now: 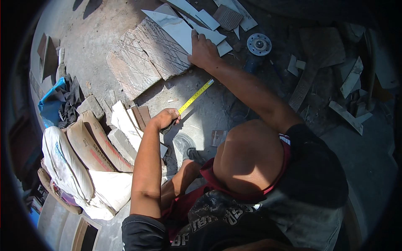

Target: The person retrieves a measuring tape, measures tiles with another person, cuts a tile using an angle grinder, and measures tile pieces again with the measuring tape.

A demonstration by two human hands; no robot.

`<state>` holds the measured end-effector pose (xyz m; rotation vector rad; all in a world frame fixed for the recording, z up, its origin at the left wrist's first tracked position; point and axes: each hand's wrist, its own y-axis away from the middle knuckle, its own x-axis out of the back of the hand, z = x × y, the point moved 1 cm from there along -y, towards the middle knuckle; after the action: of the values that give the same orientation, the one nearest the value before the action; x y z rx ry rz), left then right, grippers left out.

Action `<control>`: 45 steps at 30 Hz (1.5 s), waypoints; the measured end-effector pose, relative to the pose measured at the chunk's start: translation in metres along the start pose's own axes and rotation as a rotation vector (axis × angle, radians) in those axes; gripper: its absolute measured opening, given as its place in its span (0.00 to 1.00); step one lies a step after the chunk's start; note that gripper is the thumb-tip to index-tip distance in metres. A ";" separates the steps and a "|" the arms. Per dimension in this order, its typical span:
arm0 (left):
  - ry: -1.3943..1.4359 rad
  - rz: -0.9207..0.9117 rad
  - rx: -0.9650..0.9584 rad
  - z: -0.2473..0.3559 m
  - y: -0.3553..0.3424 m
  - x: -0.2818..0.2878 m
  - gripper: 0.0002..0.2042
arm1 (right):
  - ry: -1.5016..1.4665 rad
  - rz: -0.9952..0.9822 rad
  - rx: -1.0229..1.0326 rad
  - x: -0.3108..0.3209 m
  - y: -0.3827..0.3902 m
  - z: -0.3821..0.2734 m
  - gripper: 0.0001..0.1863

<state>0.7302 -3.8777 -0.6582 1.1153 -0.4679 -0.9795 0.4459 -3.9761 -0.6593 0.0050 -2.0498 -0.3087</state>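
Note:
My left hand (pixel 166 119) is closed round a tape measure. Its yellow blade (pixel 194 97) is pulled out and slants up to the right above the concrete floor, its tip free of any tile. Reaching forward, my right hand (pixel 204 51) grips the right edge of a pointed white tile piece (pixel 169 28), index finger stretched along it and thumb near its lower corner. That piece lies partly over a scored, brownish stone slab (pixel 146 56). To the right of my right hand an angle grinder (pixel 259 44) rests with its round disc facing up; its body is in shadow.
White offcuts (pixel 207 19) and a ribbed brown piece (pixel 228 17) lie at the far side. Full sacks (pixel 93 140), a blue bag (pixel 51 102) and tile strips (pixel 122 119) crowd the left. Broken tile pieces (pixel 346 117) are scattered at the right. My shoe (pixel 183 144) stands below the tape.

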 end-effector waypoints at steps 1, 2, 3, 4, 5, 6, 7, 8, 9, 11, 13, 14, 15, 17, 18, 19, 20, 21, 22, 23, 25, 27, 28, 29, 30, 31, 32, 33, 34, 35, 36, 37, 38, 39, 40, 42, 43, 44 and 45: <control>-0.010 -0.009 -0.007 -0.004 0.004 -0.005 0.13 | -0.034 -0.050 -0.017 0.006 -0.001 0.002 0.51; 0.010 0.001 0.017 -0.013 0.008 -0.008 0.13 | -0.073 -0.099 -0.028 0.011 -0.001 0.002 0.51; 0.034 0.014 0.038 -0.021 0.010 -0.008 0.13 | -0.133 -0.058 -0.015 0.017 0.000 0.004 0.50; 0.028 0.012 0.031 -0.028 0.009 -0.008 0.13 | -0.129 -0.050 -0.017 0.024 0.002 0.011 0.50; 0.016 0.013 0.000 -0.040 0.011 -0.008 0.12 | -0.318 -0.124 -0.059 0.039 0.010 0.015 0.48; 0.005 0.017 -0.032 -0.051 0.014 -0.009 0.12 | -0.508 -0.200 -0.097 0.056 0.019 0.019 0.47; 0.036 0.024 -0.014 -0.058 0.016 -0.009 0.12 | -0.699 -0.225 -0.083 0.078 0.039 0.025 0.45; 0.031 0.022 -0.026 -0.056 0.018 -0.012 0.12 | -0.680 -0.145 -0.049 0.088 0.061 0.048 0.45; 0.026 0.020 -0.007 -0.052 0.021 -0.015 0.12 | -0.659 -0.066 -0.017 0.096 0.086 0.072 0.46; 0.003 0.022 0.000 -0.048 0.025 -0.021 0.11 | -0.752 -0.059 -0.202 0.123 0.147 0.108 0.47; 0.035 0.002 -0.026 -0.052 0.024 -0.028 0.11 | -0.827 0.015 -0.360 0.146 0.213 0.132 0.47; 0.072 -0.005 -0.034 -0.055 0.023 -0.030 0.11 | -0.784 0.070 -0.419 0.151 0.244 0.145 0.47; 0.096 -0.047 -0.026 -0.056 0.020 -0.032 0.12 | -0.742 0.124 -0.477 0.153 0.273 0.159 0.47; 0.099 -0.063 -0.017 -0.061 0.018 -0.040 0.12 | -0.589 0.256 -0.546 0.156 0.318 0.183 0.46; 0.105 -0.077 -0.002 -0.059 0.018 -0.043 0.12 | -0.587 0.257 -0.547 0.156 0.328 0.195 0.46; 0.039 -0.055 0.025 -0.056 0.017 -0.046 0.13 | -0.393 0.309 -0.648 0.156 0.336 0.206 0.46; 0.041 -0.049 0.028 -0.059 0.016 -0.046 0.13 | -0.202 0.355 -0.741 0.156 0.346 0.215 0.45; 0.022 -0.065 0.006 -0.061 0.013 -0.044 0.12 | -0.207 0.350 -0.731 0.153 0.346 0.224 0.45; 0.004 -0.078 -0.015 -0.064 0.011 -0.041 0.12 | -0.130 0.397 -0.815 0.151 0.344 0.234 0.45; -0.049 -0.063 -0.018 -0.055 0.009 -0.042 0.13 | -0.045 0.448 -0.910 0.148 0.346 0.247 0.44; -0.043 -0.045 -0.050 -0.046 0.013 -0.039 0.13 | 0.083 0.478 -0.909 0.135 0.349 0.278 0.44; -0.021 -0.009 -0.076 -0.041 0.020 -0.037 0.12 | 0.204 0.502 -0.904 0.138 0.328 0.271 0.44; -0.015 0.001 -0.072 -0.040 0.025 -0.037 0.12 | 0.306 0.542 -0.794 0.144 0.306 0.250 0.41; -0.020 0.022 -0.057 -0.039 0.033 -0.037 0.12 | 0.403 0.578 -0.686 0.149 0.284 0.219 0.38; -0.031 0.039 -0.043 -0.040 0.039 -0.037 0.12 | 0.199 0.566 -0.493 0.145 0.260 0.192 0.34; -0.030 0.049 -0.041 -0.044 0.042 -0.036 0.12 | -0.003 0.554 -0.292 0.138 0.228 0.164 0.31; 0.050 0.051 -0.001 -0.056 0.046 -0.037 0.12 | -0.199 0.436 -0.170 0.120 0.195 0.134 0.24; 0.128 0.036 0.025 -0.061 0.047 -0.039 0.12 | -0.317 0.319 -0.075 0.097 0.165 0.116 0.24; 0.133 0.048 0.025 -0.065 0.048 -0.041 0.12 | -0.295 0.129 -0.063 0.076 0.136 0.097 0.25; 0.103 0.058 0.028 -0.067 0.050 -0.045 0.12 | -0.205 -0.033 -0.108 0.053 0.104 0.082 0.27; 0.063 0.054 0.020 -0.065 0.049 -0.048 0.12 | -0.102 -0.183 -0.165 0.036 0.080 0.079 0.30; 0.097 0.042 0.016 -0.062 0.046 -0.052 0.12 | -0.102 -0.174 -0.164 0.025 0.068 0.082 0.30; 0.129 0.058 0.033 -0.062 0.051 -0.056 0.12 | 0.101 0.018 -0.149 0.003 0.056 0.079 0.31; 0.149 0.077 0.044 -0.062 0.056 -0.060 0.12 | 0.300 0.217 -0.135 -0.007 0.048 0.072 0.33; 0.167 0.091 0.056 -0.061 0.060 -0.063 0.12 | 0.288 0.218 -0.127 -0.015 0.043 0.074 0.33; 0.170 0.089 0.041 -0.064 0.067 -0.069 0.12 | 0.264 0.159 -0.155 -0.023 0.042 0.084 0.37; 0.133 0.086 0.030 -0.063 0.066 -0.068 0.12 | 0.259 0.153 -0.153 -0.030 0.037 0.085 0.37; 0.101 0.082 0.012 -0.063 0.064 -0.069 0.12 | 0.298 0.155 -0.125 -0.030 0.029 0.084 0.38; 0.161 0.066 0.023 -0.066 0.066 -0.072 0.12 | 0.339 0.157 -0.099 -0.031 0.026 0.084 0.38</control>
<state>0.7700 -3.7755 -0.6148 1.1818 -0.3837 -0.8208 0.3908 -3.9287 -0.7182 -0.1533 -1.6868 -0.2895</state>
